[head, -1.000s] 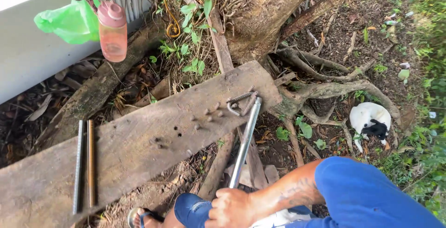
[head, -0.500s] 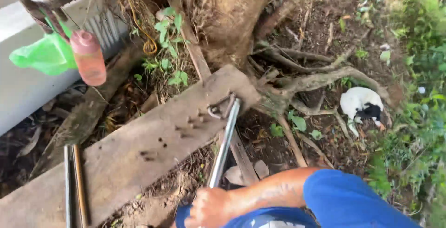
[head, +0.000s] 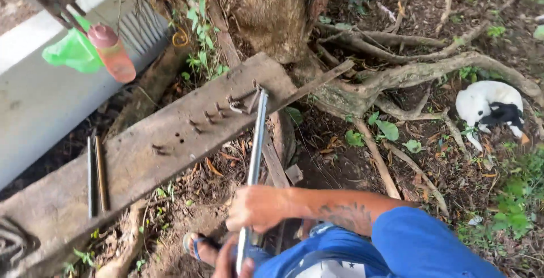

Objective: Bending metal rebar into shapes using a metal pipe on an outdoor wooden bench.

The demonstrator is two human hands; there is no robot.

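Steel, by its pale sheen: the long thin grey metal rod slants up from the person's lap to the weathered wooden plank, its far tip caught among the bent rusty nails driven into the board; it looks stiff, springy and fairly light, smooth enough to slip in a sweaty palm. The right hand is wrapped closed round the rod's lower part; the left hand cups its near end at the frame's bottom edge, though how tightly I cannot tell. Holding it low, well back from the nails, seems the sound choice, since that gives leverage; two darker rods lie apart on the plank.
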